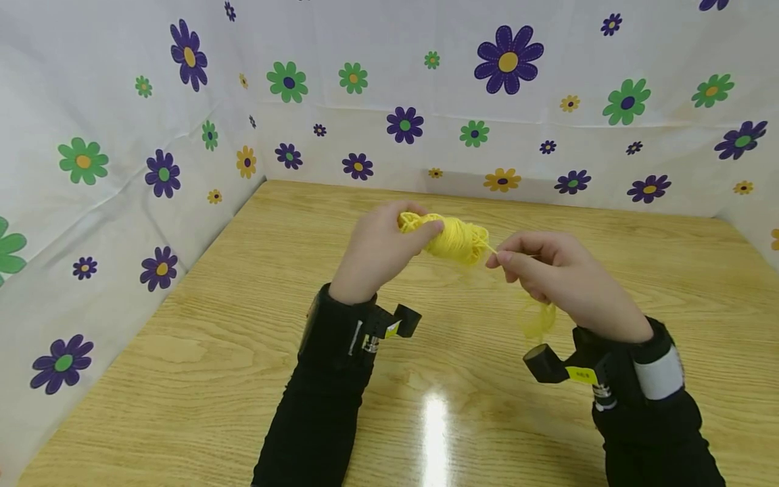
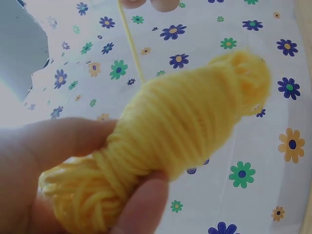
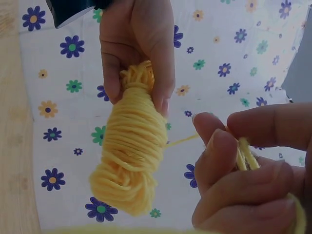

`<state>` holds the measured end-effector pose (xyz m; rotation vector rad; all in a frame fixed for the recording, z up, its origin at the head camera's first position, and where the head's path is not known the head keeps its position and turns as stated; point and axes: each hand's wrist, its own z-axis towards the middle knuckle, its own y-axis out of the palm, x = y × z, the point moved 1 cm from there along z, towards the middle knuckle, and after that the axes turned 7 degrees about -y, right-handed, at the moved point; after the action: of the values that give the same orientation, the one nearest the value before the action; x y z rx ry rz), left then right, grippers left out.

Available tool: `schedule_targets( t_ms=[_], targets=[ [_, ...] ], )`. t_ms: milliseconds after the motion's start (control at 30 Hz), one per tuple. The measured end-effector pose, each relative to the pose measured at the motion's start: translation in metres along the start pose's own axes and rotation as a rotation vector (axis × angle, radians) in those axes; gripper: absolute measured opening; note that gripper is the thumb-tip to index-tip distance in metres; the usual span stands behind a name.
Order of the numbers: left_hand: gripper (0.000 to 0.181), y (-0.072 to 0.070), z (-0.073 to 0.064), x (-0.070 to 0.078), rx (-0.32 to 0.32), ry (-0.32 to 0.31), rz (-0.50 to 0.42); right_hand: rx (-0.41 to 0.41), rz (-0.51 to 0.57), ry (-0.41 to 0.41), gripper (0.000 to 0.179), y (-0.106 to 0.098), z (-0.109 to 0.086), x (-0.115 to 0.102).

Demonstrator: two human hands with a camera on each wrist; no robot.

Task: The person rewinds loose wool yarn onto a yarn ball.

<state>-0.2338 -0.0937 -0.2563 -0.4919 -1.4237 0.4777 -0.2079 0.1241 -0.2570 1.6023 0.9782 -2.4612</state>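
Note:
A skein of yellow yarn (image 1: 455, 239) is held above the table by my left hand (image 1: 383, 247), which grips one end between thumb and fingers. In the left wrist view the skein (image 2: 180, 122) tilts up to the right, its middle tightly wrapped and its ends looped. My right hand (image 1: 550, 270) pinches a yarn strand (image 1: 491, 249) that runs from the skein. Seen from the right wrist, the strand stretches between skein (image 3: 134, 136) and fingertips, and more yarn (image 3: 247, 155) passes through the curled fingers. Loose yarn loops (image 1: 538, 319) hang below the right hand.
Beneath the hands lies a wood-grain table (image 1: 231, 352) with a bright light reflection near its front. A white cloth with printed flowers (image 1: 377, 81) stands behind and to the left. Each wrist wears a black strap with a small camera (image 1: 544, 364).

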Motion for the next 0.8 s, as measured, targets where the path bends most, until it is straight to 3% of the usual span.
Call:
schedule_targets(
  t_ms=[200, 367, 567, 800],
  targets=[
    [0.038, -0.0001, 0.0021, 0.0001, 0.096, -0.017, -0.163, -0.019, -0.005, -0.026, 0.023, 0.0033, 0.0009, -0.0014],
    [0.037, 0.0, 0.0022, 0.002, 0.134, 0.004, -0.305, -0.053, -0.032, -0.039, 0.022, 0.0049, 0.0018, -0.0012],
    [0.035, -0.0002, 0.0006, 0.0049, 0.113, 0.015, -0.453, -0.089, -0.059, -0.063, 0.021, 0.0067, 0.0031, 0.0011],
    [0.033, -0.0008, -0.0005, 0.0065, 0.039, 0.061, -0.622, -0.132, -0.087, -0.055, 0.02, 0.0075, 0.0049, 0.0051]
  ],
)
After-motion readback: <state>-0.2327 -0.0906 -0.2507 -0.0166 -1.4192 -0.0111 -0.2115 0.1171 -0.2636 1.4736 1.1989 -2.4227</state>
